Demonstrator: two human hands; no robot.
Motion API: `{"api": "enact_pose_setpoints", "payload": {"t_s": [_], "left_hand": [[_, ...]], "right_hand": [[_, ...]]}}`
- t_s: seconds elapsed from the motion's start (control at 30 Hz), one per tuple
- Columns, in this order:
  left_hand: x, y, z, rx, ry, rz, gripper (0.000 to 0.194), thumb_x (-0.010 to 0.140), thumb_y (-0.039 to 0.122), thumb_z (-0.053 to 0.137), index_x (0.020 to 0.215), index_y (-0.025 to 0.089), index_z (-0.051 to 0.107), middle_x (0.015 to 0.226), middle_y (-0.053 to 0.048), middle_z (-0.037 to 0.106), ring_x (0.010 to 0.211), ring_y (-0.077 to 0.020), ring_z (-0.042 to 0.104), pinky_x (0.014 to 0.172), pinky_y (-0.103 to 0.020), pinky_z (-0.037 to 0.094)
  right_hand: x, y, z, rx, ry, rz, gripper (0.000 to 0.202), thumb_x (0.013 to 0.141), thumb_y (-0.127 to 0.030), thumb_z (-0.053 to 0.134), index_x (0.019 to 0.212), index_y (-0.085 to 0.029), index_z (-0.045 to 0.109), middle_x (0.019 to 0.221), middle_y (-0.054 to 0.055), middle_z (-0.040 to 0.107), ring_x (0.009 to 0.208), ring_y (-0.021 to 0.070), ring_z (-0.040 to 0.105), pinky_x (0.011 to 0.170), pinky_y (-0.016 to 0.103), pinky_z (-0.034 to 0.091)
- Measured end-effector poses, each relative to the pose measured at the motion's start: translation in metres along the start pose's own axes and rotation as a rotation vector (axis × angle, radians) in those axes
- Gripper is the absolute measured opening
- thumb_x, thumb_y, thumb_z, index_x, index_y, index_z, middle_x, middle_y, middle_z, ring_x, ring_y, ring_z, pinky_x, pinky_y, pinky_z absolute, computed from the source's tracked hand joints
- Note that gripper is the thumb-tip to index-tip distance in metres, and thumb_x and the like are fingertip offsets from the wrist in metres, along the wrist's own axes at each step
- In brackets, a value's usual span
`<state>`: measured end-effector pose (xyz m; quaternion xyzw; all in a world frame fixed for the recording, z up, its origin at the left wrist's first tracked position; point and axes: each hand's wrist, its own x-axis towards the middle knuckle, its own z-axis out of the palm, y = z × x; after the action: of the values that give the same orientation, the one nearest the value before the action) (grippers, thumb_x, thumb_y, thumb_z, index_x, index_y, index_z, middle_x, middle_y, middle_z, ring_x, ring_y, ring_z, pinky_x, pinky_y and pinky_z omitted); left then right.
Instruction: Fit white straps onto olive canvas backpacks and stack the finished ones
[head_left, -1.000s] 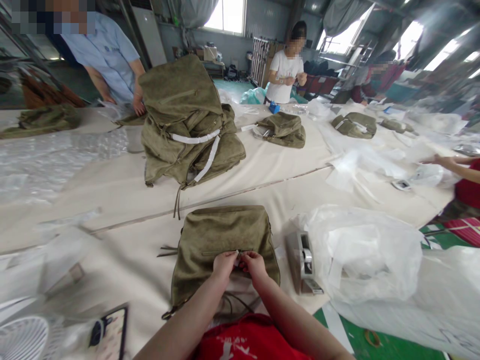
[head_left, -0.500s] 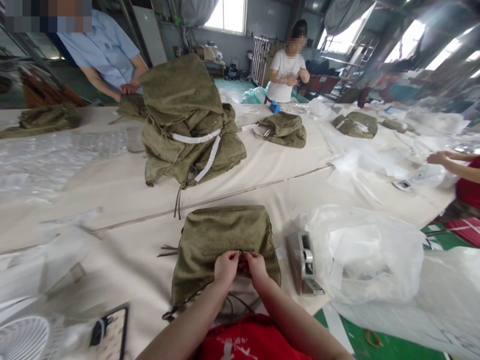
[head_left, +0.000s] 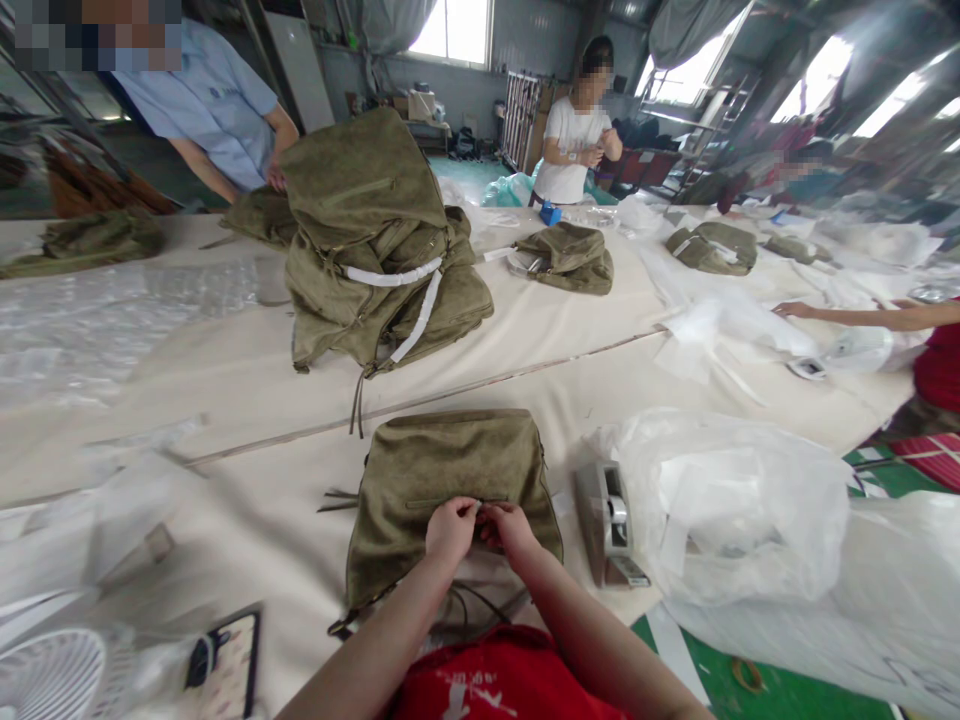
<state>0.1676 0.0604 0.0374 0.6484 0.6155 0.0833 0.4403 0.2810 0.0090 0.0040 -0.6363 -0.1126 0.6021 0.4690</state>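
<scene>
An olive green bag (head_left: 450, 450) lies flat on the cloth-covered table, close to my body, with a zip line across its face. My left hand (head_left: 452, 527) and my right hand (head_left: 508, 530) meet at the right part of that zip line. The fingers of both are pinched together, fingertips nearly touching. What they hold is too small to make out. Dark straps show below the bag, between my forearms, and thin tassels stick out at its left side.
Right of the bag stands a grey tape dispenser (head_left: 611, 525), beside clear plastic bags (head_left: 750, 510). A pile of olive bags (head_left: 367, 230) rises beyond. At lower left are a phone (head_left: 234, 660) and white fan (head_left: 49, 675). Co-workers stand around the table.
My hands have barely moved and stay pinched at the zip line. At the right, a co-worker's arm has stretched out to the left over the table. The co-worker at upper left has shifted a bag slightly.
</scene>
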Motion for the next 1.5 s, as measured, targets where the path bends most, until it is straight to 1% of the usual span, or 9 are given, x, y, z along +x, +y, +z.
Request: {"api": "enact_pose_setpoints", "payload": {"t_s": [0.1, 0.27, 0.4, 0.57, 0.73, 0.9, 1.13, 1.37, 1.5], "left_hand": [[0.004, -0.001, -0.003, -0.009, -0.029, -0.012, 0.019, 0.085, 0.028, 0.059, 0.092, 0.019, 0.073, 0.089, -0.004, 0.076, 0.082, -0.0147, 0.068, 0.072, -0.021, 0.047], [-0.001, 0.009, -0.007, 0.143, -0.006, 0.006, 0.02, 0.087, 0.03, 0.057, 0.091, 0.02, 0.073, 0.09, -0.005, 0.074, 0.082, -0.0161, 0.067, 0.071, -0.023, 0.046], [-0.014, 0.008, 0.0, 0.54, 0.148, 0.318, 0.024, 0.09, 0.021, 0.046, 0.087, 0.019, 0.07, 0.093, -0.007, 0.067, 0.091, -0.0197, 0.061, 0.079, -0.029, 0.045], [-0.021, -0.02, 0.011, 0.807, 0.16, 0.72, 0.034, 0.088, 0.009, 0.043, 0.116, 0.013, 0.062, 0.099, -0.01, 0.064, 0.094, -0.0214, 0.056, 0.082, -0.034, 0.047], [-0.021, -0.033, 0.015, 0.89, 0.168, 0.849, 0.039, 0.085, 0.005, 0.042, 0.12, 0.01, 0.059, 0.103, -0.013, 0.063, 0.095, -0.0225, 0.054, 0.085, -0.038, 0.047], [-0.024, -0.027, 0.011, 0.728, 0.115, 0.717, 0.035, 0.087, 0.009, 0.043, 0.116, 0.014, 0.062, 0.101, -0.011, 0.065, 0.096, -0.0223, 0.057, 0.086, -0.036, 0.047], [0.0, -0.019, 0.0, -0.179, -0.135, -0.068, 0.039, 0.095, 0.036, 0.036, 0.094, 0.016, 0.07, 0.083, -0.007, 0.074, 0.074, -0.0162, 0.068, 0.066, -0.024, 0.052], [0.014, -0.033, 0.013, -0.221, -0.19, 0.026, 0.028, 0.084, 0.039, 0.055, 0.088, 0.018, 0.072, 0.074, -0.004, 0.073, 0.068, -0.0142, 0.066, 0.061, -0.021, 0.049], [0.019, -0.04, 0.021, -0.217, -0.17, 0.02, 0.028, 0.083, 0.039, 0.054, 0.091, 0.018, 0.071, 0.078, -0.004, 0.074, 0.071, -0.0145, 0.068, 0.064, -0.021, 0.049]], "right_hand": [[0.0, 0.003, -0.002, 0.007, -0.108, -0.007, 0.029, 0.069, -0.042, 0.066, 0.066, -0.014, 0.063, 0.05, 0.0, 0.057, 0.039, 0.0071, 0.041, 0.039, 0.02, 0.027], [0.004, 0.007, 0.001, 0.043, -0.102, -0.019, 0.037, 0.064, -0.05, 0.071, 0.062, -0.015, 0.059, 0.046, -0.003, 0.051, 0.039, 0.0059, 0.036, 0.04, 0.02, 0.023], [0.006, 0.008, 0.004, 0.074, -0.094, -0.04, 0.035, 0.065, -0.048, 0.071, 0.059, -0.016, 0.055, 0.044, -0.005, 0.046, 0.039, 0.0058, 0.033, 0.04, 0.021, 0.02], [0.007, 0.012, 0.004, 0.056, -0.08, -0.034, 0.035, 0.068, -0.045, 0.068, 0.054, -0.018, 0.05, 0.041, -0.005, 0.042, 0.037, 0.0057, 0.029, 0.039, 0.021, 0.018], [0.007, 0.014, 0.004, 0.071, -0.054, -0.016, 0.032, 0.071, -0.042, 0.065, 0.055, -0.018, 0.051, 0.042, -0.003, 0.044, 0.038, 0.0078, 0.034, 0.039, 0.022, 0.021], [0.005, 0.015, 0.003, 0.068, -0.067, -0.019, 0.035, 0.071, -0.046, 0.066, 0.055, -0.018, 0.052, 0.042, -0.003, 0.046, 0.037, 0.0075, 0.034, 0.039, 0.022, 0.022], [0.005, 0.014, 0.002, -0.004, -0.019, -0.06, 0.036, 0.072, -0.047, 0.064, 0.053, -0.019, 0.052, 0.038, -0.004, 0.046, 0.032, 0.0074, 0.033, 0.037, 0.022, 0.02], [-0.001, 0.004, 0.004, -0.144, -0.008, -0.084, 0.04, 0.077, -0.046, 0.061, 0.049, -0.02, 0.049, 0.035, -0.004, 0.041, 0.03, 0.0076, 0.031, 0.036, 0.023, 0.019], [-0.03, -0.015, -0.027, -0.324, 0.001, -0.14, 0.033, 0.079, -0.046, 0.059, 0.064, -0.017, 0.061, 0.048, -0.001, 0.054, 0.034, 0.0095, 0.041, 0.036, 0.022, 0.025]]}}
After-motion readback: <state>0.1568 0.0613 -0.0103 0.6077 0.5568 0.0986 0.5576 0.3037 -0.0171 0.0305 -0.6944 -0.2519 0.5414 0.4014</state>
